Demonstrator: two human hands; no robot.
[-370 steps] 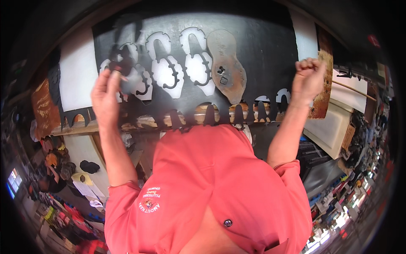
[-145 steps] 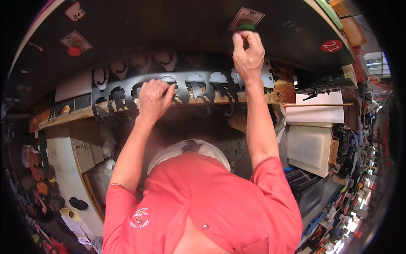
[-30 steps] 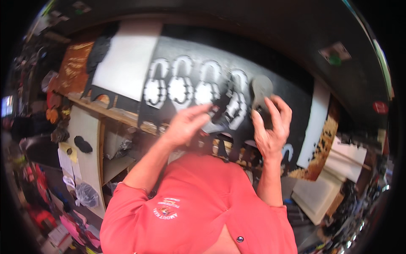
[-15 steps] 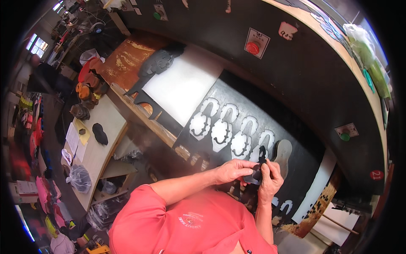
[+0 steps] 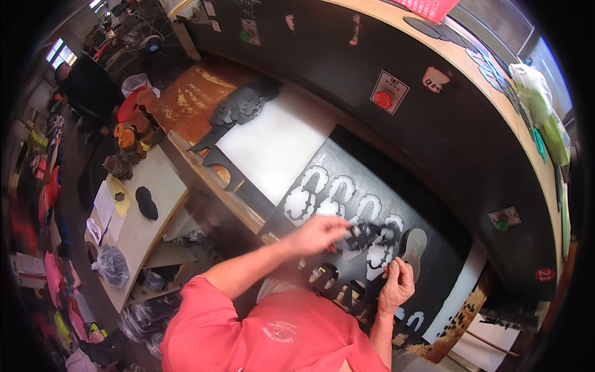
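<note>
currently, the step in hand appears to be clearing a loose, dark cut piece from a black sheet. the piece is above the row of cut-outs, blurred; contact with the sheet cannot be confirmed.

left hand: fingers narrow, apparently pinching the near end of the piece.

right hand: fingertips drawn together over the sheet, just beside the rightmost large cut-out; whether they grip anything cannot be told.

the sole-shaped die lies flat on the sheet, just beyond the right hand. the sheet rests over the desk, next to a white board. a dark machine beam with a red button stands behind.

as a judgement, the next move calls for a secure left pinch, clearance from the thin strips between cut-outs, and an undisturbed die.
</note>
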